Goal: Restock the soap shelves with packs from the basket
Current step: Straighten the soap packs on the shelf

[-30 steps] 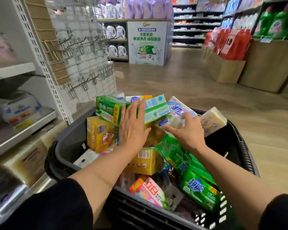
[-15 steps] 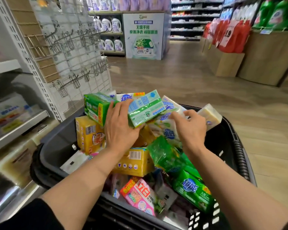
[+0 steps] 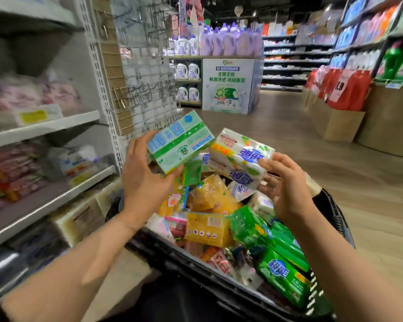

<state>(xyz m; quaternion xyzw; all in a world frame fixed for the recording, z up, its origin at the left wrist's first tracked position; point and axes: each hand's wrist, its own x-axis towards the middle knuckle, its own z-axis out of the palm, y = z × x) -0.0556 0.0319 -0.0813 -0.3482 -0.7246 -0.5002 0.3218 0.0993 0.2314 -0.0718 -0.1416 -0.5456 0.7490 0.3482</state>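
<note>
left hand (image 3: 147, 182) grips green pack (image 3: 179, 141) – right hand (image 3: 286, 189) fingers (image 3: 269, 162) curl round white pack (image 3: 240, 159) (above basket (image 3: 335, 212)).

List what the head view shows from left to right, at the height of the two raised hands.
Soap shelves → left hand → green-and-white soap box it holds → white soap pack with blue lettering → right hand holding that pack → wooden floor.
</note>
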